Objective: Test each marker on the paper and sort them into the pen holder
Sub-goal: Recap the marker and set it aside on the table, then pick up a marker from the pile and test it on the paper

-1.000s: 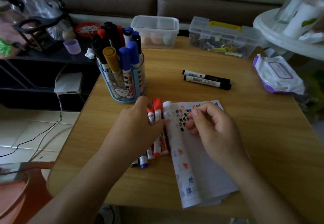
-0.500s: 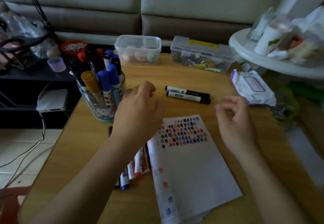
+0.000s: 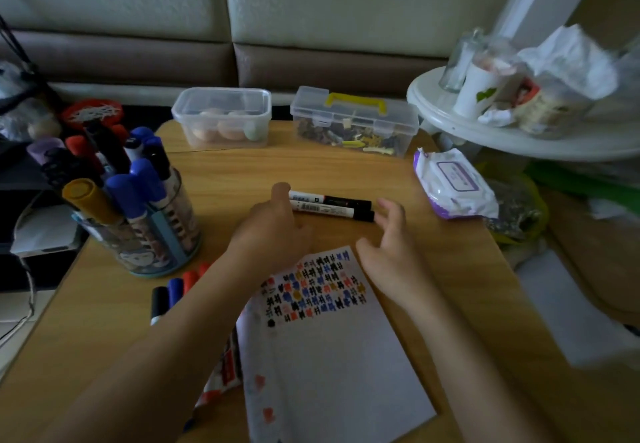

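Two black-and-white markers (image 3: 329,205) lie side by side on the wooden table (image 3: 346,168), beyond the paper. My left hand (image 3: 273,227) reaches over their left ends with one finger stretched out beside them; it holds nothing. My right hand (image 3: 391,245) hovers with relaxed, spread fingers just off their capped right ends. The white paper (image 3: 329,356) lies in front of me, with rows of coloured test marks across its top. Left of it several loose markers (image 3: 173,290) lie partly under my left forearm. The round pen holder (image 3: 162,234), at the left, is packed with several markers.
At the table's far edge stand a clear box with eggs (image 3: 223,116) and a clear case with a yellow handle (image 3: 353,120). A pack of wipes (image 3: 453,182) lies at the right edge. A cluttered white round stand (image 3: 519,134) rises on the right.
Both hands have left the paper and the loose markers and moved forward to the two black-and-white markers. The view has tilted up and closed in.
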